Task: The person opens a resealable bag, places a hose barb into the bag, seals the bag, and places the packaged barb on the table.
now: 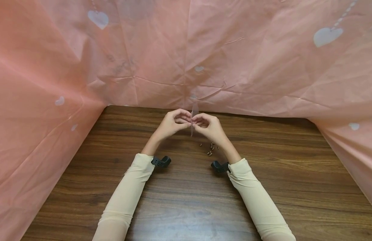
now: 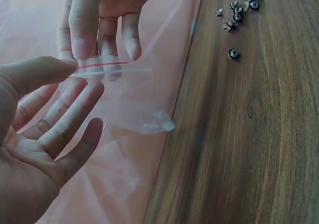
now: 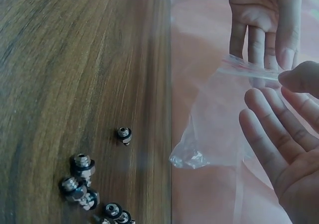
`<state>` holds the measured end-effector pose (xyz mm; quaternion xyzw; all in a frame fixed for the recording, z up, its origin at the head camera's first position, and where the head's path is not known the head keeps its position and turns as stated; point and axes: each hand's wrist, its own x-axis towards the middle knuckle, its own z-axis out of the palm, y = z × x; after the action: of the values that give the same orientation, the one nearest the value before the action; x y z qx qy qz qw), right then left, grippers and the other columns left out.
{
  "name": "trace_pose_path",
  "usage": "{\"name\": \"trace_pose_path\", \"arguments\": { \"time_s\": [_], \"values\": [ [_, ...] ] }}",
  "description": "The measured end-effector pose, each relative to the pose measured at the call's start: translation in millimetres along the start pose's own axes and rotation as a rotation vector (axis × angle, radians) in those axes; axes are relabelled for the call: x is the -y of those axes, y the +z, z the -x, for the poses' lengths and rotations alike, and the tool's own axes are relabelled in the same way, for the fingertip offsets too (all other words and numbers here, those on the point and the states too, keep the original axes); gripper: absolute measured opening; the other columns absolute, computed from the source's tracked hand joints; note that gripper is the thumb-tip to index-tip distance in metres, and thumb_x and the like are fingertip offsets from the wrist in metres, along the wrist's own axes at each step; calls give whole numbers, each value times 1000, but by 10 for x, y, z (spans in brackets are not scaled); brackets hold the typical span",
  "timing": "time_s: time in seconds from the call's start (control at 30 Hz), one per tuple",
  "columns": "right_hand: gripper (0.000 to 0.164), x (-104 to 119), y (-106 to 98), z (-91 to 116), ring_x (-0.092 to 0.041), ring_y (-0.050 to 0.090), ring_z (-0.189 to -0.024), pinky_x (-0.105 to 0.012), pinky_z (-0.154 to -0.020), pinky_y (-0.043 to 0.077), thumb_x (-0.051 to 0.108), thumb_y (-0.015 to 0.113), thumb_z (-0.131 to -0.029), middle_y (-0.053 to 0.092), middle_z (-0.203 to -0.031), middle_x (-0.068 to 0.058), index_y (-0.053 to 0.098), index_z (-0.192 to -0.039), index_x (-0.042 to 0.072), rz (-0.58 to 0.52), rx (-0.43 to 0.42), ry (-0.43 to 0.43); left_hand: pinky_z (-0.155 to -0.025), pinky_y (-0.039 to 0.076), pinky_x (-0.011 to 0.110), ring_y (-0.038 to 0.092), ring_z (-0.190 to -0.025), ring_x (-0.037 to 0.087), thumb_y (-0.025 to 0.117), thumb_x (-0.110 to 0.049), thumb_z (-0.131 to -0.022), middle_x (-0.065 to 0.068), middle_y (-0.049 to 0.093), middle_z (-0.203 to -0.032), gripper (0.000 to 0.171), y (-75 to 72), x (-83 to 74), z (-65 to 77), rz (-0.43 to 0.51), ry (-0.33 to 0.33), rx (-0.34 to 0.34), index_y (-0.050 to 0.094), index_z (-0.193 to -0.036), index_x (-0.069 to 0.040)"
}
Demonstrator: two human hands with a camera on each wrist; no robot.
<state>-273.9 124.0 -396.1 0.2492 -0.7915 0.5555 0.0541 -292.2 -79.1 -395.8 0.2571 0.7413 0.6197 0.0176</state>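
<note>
Between both hands hangs a clear zip bag (image 2: 132,102) with a red line along its seal; it looks empty. My left hand (image 1: 173,124) pinches the bag's top edge between thumb and fingers. From the other side my right hand (image 1: 210,126) pinches the same edge, its fingertips close to the left ones. In the right wrist view the bag's bottom corner (image 3: 192,157) dangles near the table edge. Several small metal fittings (image 3: 82,181) with dark rings lie loose on the table, nearer my right forearm.
The brown wood-grain table (image 1: 179,201) spreads beneath both arms. A pink cloth with white hearts (image 1: 249,77) stands round the back and sides. Dark wrist mounts (image 1: 161,162) sit on both wrists. One fitting (image 2: 234,54) lies apart from the others.
</note>
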Motion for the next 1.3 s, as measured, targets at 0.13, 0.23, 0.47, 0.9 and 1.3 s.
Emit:
{"name": "trace_pose_path", "arguments": {
  "time_s": [0.13,0.23,0.47,0.9,1.3],
  "values": [
    [22,-6,-5,3,-37,70,-94,-27,-81,57,-8,68,-89,71,-106,-27,69,-111,-9,-8,3,0,-82,57,24,71,-94,17,74,3,-87,25,70,-110,33,-2,11,-2,5,-16,6,64,-118,7],
    [22,3,1,6,-38,70,-94,-29,-81,57,-8,68,-89,71,-106,-28,69,-111,-10,-2,3,0,-82,56,24,71,-93,17,74,3,-87,25,70,-110,34,5,11,-1,10,-24,3,63,-119,7],
    [24,5,12,0,-47,67,-96,-39,-82,58,-12,65,-89,68,-108,-35,64,-112,-17,0,7,6,-81,56,23,70,-93,17,75,2,-88,26,69,-111,38,20,2,2,29,-48,4,61,-122,11],
    [24,-19,13,18,-43,69,-96,-29,-78,58,-3,73,-88,71,-108,-25,68,-111,-7,-42,15,17,-81,56,23,70,-91,13,70,1,-91,23,68,-109,35,24,42,3,34,-56,-1,61,-123,12],
    [28,-1,28,19,-40,70,-97,-32,-77,59,-3,74,-87,70,-111,-26,66,-114,-8,-41,25,8,-80,56,24,71,-88,12,73,-3,-90,18,69,-106,30,26,38,7,37,-81,-28,64,-118,4]
  ]
}}
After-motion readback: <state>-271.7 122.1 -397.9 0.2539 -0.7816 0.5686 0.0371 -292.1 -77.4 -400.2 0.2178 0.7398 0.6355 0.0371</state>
